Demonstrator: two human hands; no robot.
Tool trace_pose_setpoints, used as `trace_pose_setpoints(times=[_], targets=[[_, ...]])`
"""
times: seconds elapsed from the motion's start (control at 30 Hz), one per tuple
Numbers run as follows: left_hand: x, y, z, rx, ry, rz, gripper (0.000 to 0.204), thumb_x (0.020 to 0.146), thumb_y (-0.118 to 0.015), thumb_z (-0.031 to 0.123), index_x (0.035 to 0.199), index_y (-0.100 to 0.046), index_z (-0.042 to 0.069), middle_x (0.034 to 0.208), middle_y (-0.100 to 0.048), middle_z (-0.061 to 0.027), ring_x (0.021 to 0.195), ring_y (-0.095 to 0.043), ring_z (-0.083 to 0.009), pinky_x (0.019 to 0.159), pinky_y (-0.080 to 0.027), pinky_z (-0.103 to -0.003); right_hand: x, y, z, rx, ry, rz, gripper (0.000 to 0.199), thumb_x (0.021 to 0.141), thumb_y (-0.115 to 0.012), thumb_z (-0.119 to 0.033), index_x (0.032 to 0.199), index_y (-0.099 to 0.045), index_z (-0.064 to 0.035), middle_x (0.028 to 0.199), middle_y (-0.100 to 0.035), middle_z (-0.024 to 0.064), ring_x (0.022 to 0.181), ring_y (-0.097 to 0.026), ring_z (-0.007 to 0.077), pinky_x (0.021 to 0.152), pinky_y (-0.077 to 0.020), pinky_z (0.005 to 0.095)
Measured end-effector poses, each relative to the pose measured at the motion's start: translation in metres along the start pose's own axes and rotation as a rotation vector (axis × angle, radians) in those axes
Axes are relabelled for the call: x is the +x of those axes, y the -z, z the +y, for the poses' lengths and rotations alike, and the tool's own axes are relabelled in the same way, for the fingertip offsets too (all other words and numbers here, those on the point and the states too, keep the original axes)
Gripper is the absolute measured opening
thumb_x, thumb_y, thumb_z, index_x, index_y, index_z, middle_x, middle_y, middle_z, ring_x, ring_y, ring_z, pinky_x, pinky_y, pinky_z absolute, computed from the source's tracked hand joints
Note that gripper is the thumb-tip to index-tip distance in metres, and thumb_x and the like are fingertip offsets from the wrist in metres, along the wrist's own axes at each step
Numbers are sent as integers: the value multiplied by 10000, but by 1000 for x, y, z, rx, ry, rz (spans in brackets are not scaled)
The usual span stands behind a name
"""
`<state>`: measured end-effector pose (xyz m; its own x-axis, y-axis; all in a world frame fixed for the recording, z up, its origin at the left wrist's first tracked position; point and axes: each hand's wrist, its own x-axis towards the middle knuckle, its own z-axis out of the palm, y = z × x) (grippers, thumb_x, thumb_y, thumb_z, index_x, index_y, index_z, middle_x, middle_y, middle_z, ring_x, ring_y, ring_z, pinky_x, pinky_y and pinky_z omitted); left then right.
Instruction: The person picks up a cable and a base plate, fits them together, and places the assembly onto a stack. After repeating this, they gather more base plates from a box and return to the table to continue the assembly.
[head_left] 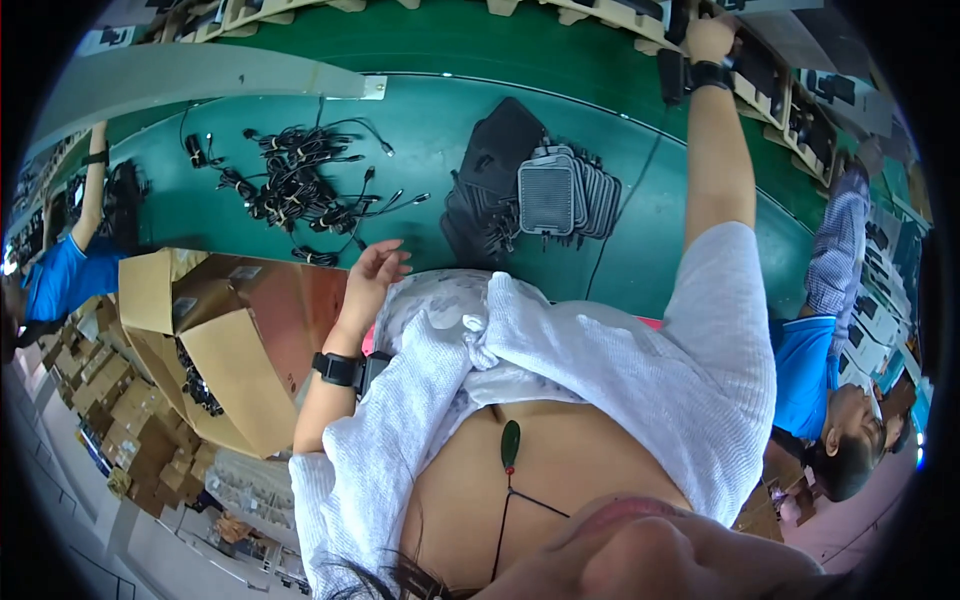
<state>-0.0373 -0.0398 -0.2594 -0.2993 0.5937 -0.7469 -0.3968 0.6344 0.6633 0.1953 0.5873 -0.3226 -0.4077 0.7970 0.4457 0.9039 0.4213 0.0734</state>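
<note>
An open brown cardboard box (pixel 215 340) at the frame's left holds dark bundled items. Beside it the left hand (pixel 375 270) hovers at the green desk (pixel 430 140) edge, fingers apart and loosely curled, holding nothing. The right hand (pixel 712 38) reaches to the upper right, fingers closed on a dark device (pixel 672 72). Tangled black cables (pixel 295 185) and stacked flat grey ribbed pads (pixel 560 195) lie mid-desk, bare belt between.

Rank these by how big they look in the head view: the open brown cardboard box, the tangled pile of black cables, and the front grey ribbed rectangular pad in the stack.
1. Open brown cardboard box, though it sits nearest the camera.
2. Tangled pile of black cables.
3. Front grey ribbed rectangular pad.
</note>
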Motion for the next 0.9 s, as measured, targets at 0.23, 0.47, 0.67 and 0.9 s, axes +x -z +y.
trace_pose_setpoints(times=[0.23,0.47,0.67,0.9], targets=[[11,8,-19,-73,8,42,263,945,-469,105,1198,-494,36,1063,-607,-91,873,-608,-160,782,-488,-275,-27,65,-1,15,-123,-155,427,879,-468,-434,1047,-578,-58,1040,-609,208,959,-587,358,763,-496,465],[88,25,1,774,-740,583,117,847,-573,86,947,-605,35,892,-588,-109,798,-582,-260,719,-470,-333,-12,77,-8,-97,26,-164,386,877,-476,-406,1028,-578,-66,959,-629,206,863,-612,386,726,-499,479],[91,44,13,1150,-767,754,182,811,-605,159,970,-579,75,939,-544,-106,909,-517,-311,762,-428,-421,-147,149,-139,329,248,-357,531,783,-615,-489,1179,-552,-140,1082,-602,140,942,-595,331,765,-496,413],[67,85,-21,1164,-749,849,287,803,-555,79,1089,-548,91,1132,-531,-89,1017,-494,-308,827,-408,-431,-228,153,-225,186,274,-807,817,762,-549,-621,1369,-359,-109,1331,-438,169,1210,-423,360,963,-349,506]])
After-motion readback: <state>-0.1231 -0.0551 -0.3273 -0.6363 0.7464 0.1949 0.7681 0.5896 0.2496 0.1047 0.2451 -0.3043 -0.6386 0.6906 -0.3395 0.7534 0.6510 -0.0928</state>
